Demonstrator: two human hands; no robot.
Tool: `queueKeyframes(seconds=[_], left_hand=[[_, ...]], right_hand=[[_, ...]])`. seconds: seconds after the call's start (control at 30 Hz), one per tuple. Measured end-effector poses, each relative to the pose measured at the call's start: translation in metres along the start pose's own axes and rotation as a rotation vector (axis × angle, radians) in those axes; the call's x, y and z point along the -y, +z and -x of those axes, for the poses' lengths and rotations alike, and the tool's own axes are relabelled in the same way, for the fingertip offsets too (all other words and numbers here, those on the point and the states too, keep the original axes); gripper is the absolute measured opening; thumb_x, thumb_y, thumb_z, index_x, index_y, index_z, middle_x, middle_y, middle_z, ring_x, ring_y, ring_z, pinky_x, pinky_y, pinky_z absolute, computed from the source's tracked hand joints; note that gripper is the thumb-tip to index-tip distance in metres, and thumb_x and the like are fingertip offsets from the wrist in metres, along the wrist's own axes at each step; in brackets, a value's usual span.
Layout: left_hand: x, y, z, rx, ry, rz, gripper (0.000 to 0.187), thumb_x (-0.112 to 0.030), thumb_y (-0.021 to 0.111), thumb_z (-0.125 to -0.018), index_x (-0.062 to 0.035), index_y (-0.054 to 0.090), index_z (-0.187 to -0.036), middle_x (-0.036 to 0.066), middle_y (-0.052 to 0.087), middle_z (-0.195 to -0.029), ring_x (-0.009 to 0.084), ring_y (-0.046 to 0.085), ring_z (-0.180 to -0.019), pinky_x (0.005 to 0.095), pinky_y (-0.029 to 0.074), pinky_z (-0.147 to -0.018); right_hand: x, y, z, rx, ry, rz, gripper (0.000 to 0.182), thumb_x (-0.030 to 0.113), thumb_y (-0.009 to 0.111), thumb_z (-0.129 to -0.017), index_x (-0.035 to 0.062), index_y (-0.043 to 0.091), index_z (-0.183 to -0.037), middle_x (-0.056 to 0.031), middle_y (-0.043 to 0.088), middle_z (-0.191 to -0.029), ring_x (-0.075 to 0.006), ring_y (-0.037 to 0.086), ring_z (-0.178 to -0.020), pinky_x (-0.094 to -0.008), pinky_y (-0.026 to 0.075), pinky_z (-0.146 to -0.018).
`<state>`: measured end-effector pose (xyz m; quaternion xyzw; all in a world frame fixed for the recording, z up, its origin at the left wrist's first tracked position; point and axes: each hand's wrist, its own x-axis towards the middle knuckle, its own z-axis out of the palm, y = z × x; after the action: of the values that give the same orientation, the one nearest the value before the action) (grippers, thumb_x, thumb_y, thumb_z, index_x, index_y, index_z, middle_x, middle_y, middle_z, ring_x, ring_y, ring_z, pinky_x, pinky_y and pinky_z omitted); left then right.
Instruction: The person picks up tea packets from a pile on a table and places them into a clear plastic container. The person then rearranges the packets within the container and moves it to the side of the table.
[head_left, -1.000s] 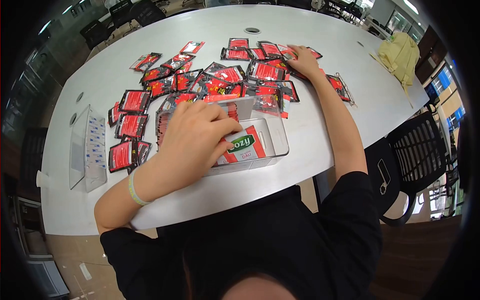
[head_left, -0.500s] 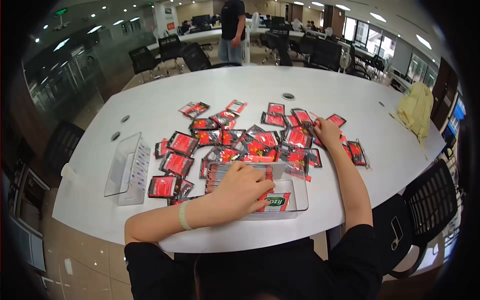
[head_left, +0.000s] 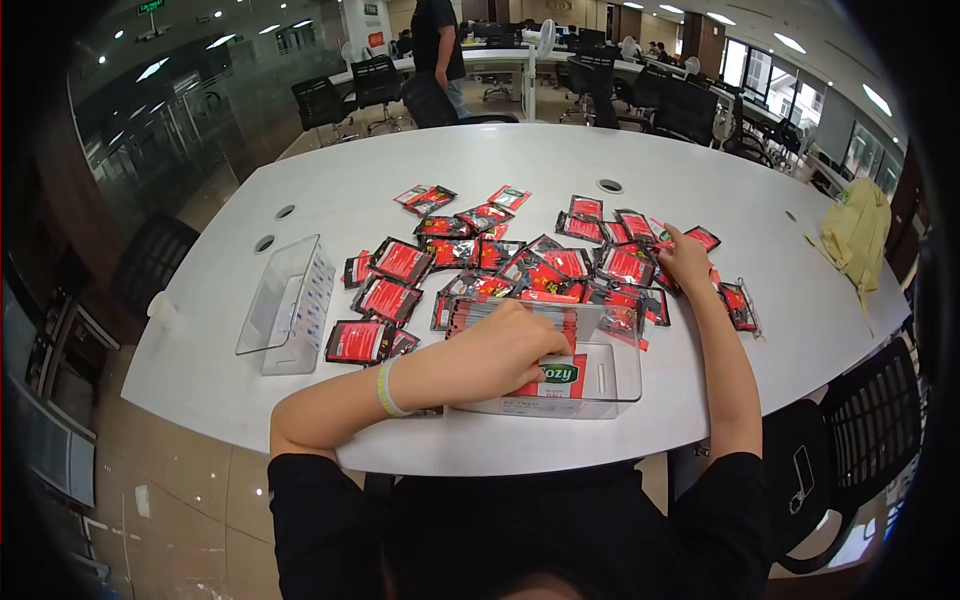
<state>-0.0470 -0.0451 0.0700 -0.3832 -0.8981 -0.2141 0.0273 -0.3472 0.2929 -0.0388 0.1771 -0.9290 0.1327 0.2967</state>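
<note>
My left hand (head_left: pixel 505 350), with a pale band at its wrist, is inside a clear plastic bin (head_left: pixel 625 385). Its fingers curl against a row of upright red packets (head_left: pixel 470 315), and the thumb lies by the front packet marked "Cozy" (head_left: pixel 562 375). Over at the right side of a loose pile of red and black packets (head_left: pixel 568 263), my right hand (head_left: pixel 688 262) pinches the edge of a small red packet (head_left: pixel 661 230). Part of that packet is covered by other packets and my fingers.
A second clear bin (head_left: pixel 290 310) stands to the left on the white table (head_left: pixel 400 165), near a white cup (head_left: pixel 162 308). A yellow bag (head_left: pixel 855 235) lies at the right edge. Black chairs (head_left: pixel 860 430) surround the table, and a person (head_left: pixel 437 50) is beyond it.
The whole view has shifted, so the table appears further right and higher. My hands keep nearly the same places at the bin and pile. The person behind has moved left.
</note>
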Motion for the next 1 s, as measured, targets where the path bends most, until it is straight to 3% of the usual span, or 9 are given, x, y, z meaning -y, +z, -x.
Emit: queueKeyframes(seconds=[0.2,0.33,0.43,0.5,0.53,0.6,0.7,0.87,1.0], left_hand=[[0.001,-0.010,-0.001,0.114,0.005,-0.018,0.036,-0.004,0.070,-0.081,-0.0018,0.066,-0.117,0.011,0.067,-0.106,0.0264,0.060,-0.102,0.0383,0.039,-0.097],[-0.002,-0.013,0.000,0.140,-0.007,-0.060,0.040,-0.017,0.074,-0.081,-0.0040,0.066,-0.117,0.010,0.067,-0.103,0.0258,0.061,-0.101,0.0394,0.038,-0.097],[-0.005,-0.004,-0.002,0.090,-0.039,-0.131,0.042,-0.026,0.075,-0.080,-0.0065,0.067,-0.116,0.009,0.068,-0.098,0.0237,0.062,-0.098,0.0382,0.037,-0.094],[-0.007,0.001,-0.002,0.042,-0.021,-0.224,0.039,-0.030,0.074,-0.082,-0.0078,0.066,-0.112,0.007,0.068,-0.093,0.0224,0.062,-0.095,0.0370,0.037,-0.094],[-0.009,0.002,-0.003,0.048,-0.028,-0.251,0.038,-0.030,0.074,-0.082,-0.0078,0.065,-0.111,0.007,0.067,-0.093,0.0227,0.062,-0.095,0.0371,0.037,-0.094],[-0.005,0.006,-0.002,-0.031,0.043,-0.224,0.034,-0.025,0.077,-0.078,-0.0068,0.064,-0.105,0.009,0.066,-0.089,0.0256,0.064,-0.090,0.0394,0.039,-0.092],[-0.006,0.000,-0.003,-0.011,0.030,-0.141,0.034,-0.020,0.077,-0.077,-0.0070,0.064,-0.107,0.008,0.066,-0.090,0.0262,0.063,-0.091,0.0395,0.039,-0.094],[0.004,-0.003,-0.005,0.033,-0.012,-0.023,0.035,-0.021,0.079,-0.076,-0.0057,0.067,-0.105,0.007,0.066,-0.091,0.0245,0.060,-0.088,0.0366,0.037,-0.096],[0.012,0.000,-0.009,-0.081,0.016,0.024,0.040,-0.016,0.087,-0.063,-0.0038,0.062,-0.091,0.009,0.061,-0.078,0.0253,0.059,-0.068,0.0333,0.048,-0.062]], right_hand=[[-0.007,0.005,0.002,-0.084,-0.073,-0.003,0.051,0.005,0.066,-0.077,0.0102,0.061,-0.128,-0.0184,0.069,-0.098,-0.0372,0.065,-0.091,-0.0455,0.051,-0.081],[-0.003,-0.016,-0.004,-0.117,-0.057,0.010,0.036,0.006,0.067,-0.082,0.0074,0.064,-0.118,-0.0164,0.067,-0.099,-0.0349,0.066,-0.092,-0.0433,0.051,-0.078],[0.014,-0.034,-0.009,-0.287,-0.018,-0.231,0.025,0.005,0.065,-0.081,0.0023,0.065,-0.106,-0.0133,0.066,-0.092,-0.0266,0.067,-0.087,-0.0348,0.052,-0.076],[0.014,-0.028,-0.017,-0.319,-0.035,-0.511,0.026,0.011,0.064,-0.080,0.0030,0.064,-0.105,-0.0137,0.066,-0.092,-0.0268,0.066,-0.082,-0.0357,0.051,-0.075],[0.029,-0.039,-0.014,-0.253,0.057,-0.573,0.026,0.014,0.064,-0.079,0.0021,0.063,-0.103,-0.0105,0.067,-0.091,-0.0174,0.064,-0.081,-0.0308,0.051,-0.075],[0.060,-0.054,-0.008,-0.144,0.185,-0.935,0.025,0.014,0.069,-0.079,0.0031,0.063,-0.101,-0.0031,0.063,-0.088,-0.0110,0.058,-0.078,-0.0252,0.048,-0.068],[0.086,-0.060,-0.003,0.028,0.280,-1.267,0.031,0.013,0.075,-0.080,0.0045,0.061,-0.106,-0.0030,0.062,-0.093,-0.0095,0.059,-0.081,-0.0252,0.049,-0.066],[0.127,-0.088,0.010,0.244,0.256,-1.575,0.039,0.005,0.071,-0.082,0.0003,0.061,-0.119,-0.0083,0.064,-0.111,-0.0145,0.064,-0.101,-0.0288,0.056,-0.083],[0.133,-0.087,0.013,0.303,0.164,-1.602,0.037,0.006,0.071,-0.086,-0.0040,0.061,-0.120,-0.0080,0.070,-0.102,-0.0124,0.068,-0.087,-0.0260,0.057,-0.075]])
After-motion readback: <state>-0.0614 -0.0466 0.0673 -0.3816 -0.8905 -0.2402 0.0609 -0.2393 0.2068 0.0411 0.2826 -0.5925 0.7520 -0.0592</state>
